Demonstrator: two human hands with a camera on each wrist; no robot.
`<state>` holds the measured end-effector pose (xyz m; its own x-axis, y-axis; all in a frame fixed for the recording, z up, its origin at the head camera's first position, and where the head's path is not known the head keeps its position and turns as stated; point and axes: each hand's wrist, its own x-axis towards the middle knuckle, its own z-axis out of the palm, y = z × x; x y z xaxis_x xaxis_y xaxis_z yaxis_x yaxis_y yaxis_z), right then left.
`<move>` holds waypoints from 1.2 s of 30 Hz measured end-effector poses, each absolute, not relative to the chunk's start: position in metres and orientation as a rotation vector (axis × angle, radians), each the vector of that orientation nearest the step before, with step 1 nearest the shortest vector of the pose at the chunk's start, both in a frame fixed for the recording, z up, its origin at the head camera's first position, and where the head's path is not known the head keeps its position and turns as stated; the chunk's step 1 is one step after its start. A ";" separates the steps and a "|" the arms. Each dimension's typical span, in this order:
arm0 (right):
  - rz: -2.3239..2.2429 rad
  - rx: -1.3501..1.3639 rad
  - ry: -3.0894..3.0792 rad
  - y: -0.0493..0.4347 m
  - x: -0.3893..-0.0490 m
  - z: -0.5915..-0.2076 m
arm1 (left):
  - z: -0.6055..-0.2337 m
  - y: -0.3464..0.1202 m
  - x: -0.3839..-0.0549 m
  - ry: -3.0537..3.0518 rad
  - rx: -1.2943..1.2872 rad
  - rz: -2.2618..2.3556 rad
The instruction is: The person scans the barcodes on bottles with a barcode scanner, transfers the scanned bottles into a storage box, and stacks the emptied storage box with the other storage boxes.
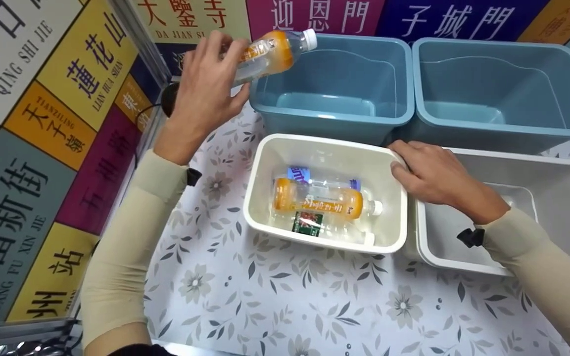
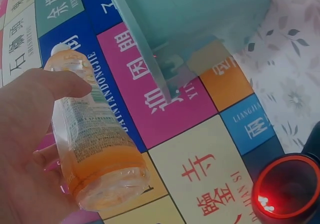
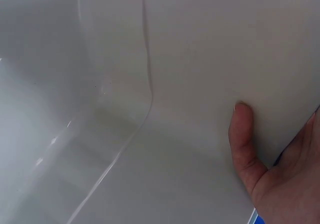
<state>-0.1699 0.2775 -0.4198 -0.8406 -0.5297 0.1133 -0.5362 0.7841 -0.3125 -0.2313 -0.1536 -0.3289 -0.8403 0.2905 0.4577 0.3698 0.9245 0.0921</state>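
Note:
In the head view, my left hand holds a plastic bottle with an orange label and white cap, raised by the left side of the back left blue bin. The left wrist view shows the thumb across the bottle, its clear base toward the camera. My right hand grips the right rim of a cream bin. Inside that bin lie several bottles, one an orange-labelled bottle. In the right wrist view the thumb lies against a pale bin wall.
A second blue bin stands at the back right. In front of it is a grey-white bin, right beside the cream one. Panels with printed characters border the left and back. A flowered cloth covers the table.

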 end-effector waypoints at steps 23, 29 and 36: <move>0.516 0.869 -2.925 0.280 -0.169 -0.419 | -0.300 -0.110 -0.277 -2.840 -0.637 -0.266; 0.508 0.879 -2.926 0.279 -0.170 -0.420 | -0.306 -0.097 -0.285 -2.879 -0.654 -0.283; 0.509 0.877 -2.947 0.278 -0.170 -0.421 | -0.313 -0.083 -0.295 -2.916 -0.700 -0.207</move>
